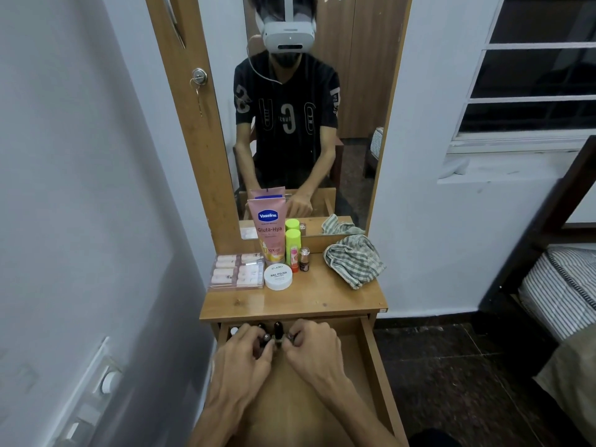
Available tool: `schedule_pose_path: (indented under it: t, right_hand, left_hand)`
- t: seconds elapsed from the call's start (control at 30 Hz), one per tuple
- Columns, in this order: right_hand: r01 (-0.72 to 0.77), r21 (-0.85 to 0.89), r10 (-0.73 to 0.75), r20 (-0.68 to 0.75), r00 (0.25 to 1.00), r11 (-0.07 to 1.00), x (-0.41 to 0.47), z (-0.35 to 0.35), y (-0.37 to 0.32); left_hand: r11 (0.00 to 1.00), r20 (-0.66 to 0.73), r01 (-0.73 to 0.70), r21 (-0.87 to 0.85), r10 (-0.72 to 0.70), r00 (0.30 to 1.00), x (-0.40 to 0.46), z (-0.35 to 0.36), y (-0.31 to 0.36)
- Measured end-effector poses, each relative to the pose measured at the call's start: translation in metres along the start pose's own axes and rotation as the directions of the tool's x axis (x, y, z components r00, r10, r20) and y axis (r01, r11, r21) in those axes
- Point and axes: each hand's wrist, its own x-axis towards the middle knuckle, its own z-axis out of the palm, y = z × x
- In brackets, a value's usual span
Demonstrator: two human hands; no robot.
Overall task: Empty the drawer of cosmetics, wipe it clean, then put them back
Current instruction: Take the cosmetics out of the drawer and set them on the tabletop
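Note:
The wooden drawer (375, 366) stands pulled out under the dresser top. At its back left several small dark bottles (278, 329) stand close together. My left hand (243, 353) and my right hand (314, 348) are both down among them, fingers closed around small bottles. On the dresser top (290, 301) stand a pink Vaseline tube (269, 227), a lime-capped stick (293, 241), a small brown bottle (304, 259), a white nail polish remover tub (278, 276) and a clear box of press-on nails (235, 271). A checked cloth (353, 261) lies crumpled at the right.
A mirror (306, 108) rises behind the dresser top. A white wall (96, 221) with a switch panel (96, 391) is close on the left. A bed with a striped mattress (561, 291) stands at the right on a dark floor.

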Motion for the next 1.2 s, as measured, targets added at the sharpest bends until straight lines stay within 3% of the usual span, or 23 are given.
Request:
schedule_pose_path:
  t: [0.37,0.77,1.2]
  right_hand:
    - [0.107,0.045,-0.092,-0.267,0.959,0.993,0.042,-0.092,-0.013]
    - [0.074,-0.058,-0.082,-0.158,0.984,0.996,0.101,-0.098,-0.023]
    - [0.074,-0.006,-0.075,-0.097,0.992,0.997,0.114,-0.090,-0.013]
  left_hand:
    - [0.975,-0.110,-0.136,-0.177,0.118,0.987,0.076,-0.034,0.072]
    - [0.990,-0.047,-0.139,-0.039,0.137,0.989,0.145,-0.011,0.090]
    - [0.994,-0.085,-0.109,-0.028,0.106,0.991,0.153,0.001,0.087]
